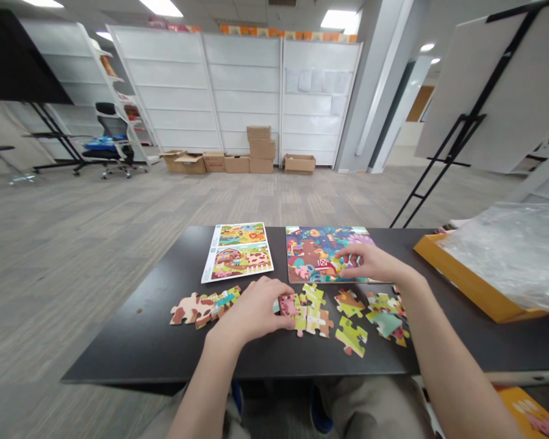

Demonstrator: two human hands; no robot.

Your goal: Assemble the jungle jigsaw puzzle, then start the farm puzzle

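My left hand [254, 311] is low over the table, its thumb and fingers closed about a pink jigsaw piece [287, 305] that adjoins several green and cream pieces [315, 311]. Part of that piece is hidden by the fingers. My right hand [370, 263] hovers at the right side of a colourful puzzle board [304, 250], thumb and fingers apart with nothing visible between them. Between my forearms lie loose green pieces [351, 336], a brown and green piece [349, 303] and a small pile of pieces [387, 320]. Brown-spotted pieces [187, 309] lie left of my left hand.
A reference picture sheet [240, 259] lies at the back left of the black table [155, 353]. To the right stands a yellow box lid [466, 280] with clear plastic wrap [516, 256] in it. An easel [452, 143] stands behind; cardboard boxes [260, 149] line the shelves.
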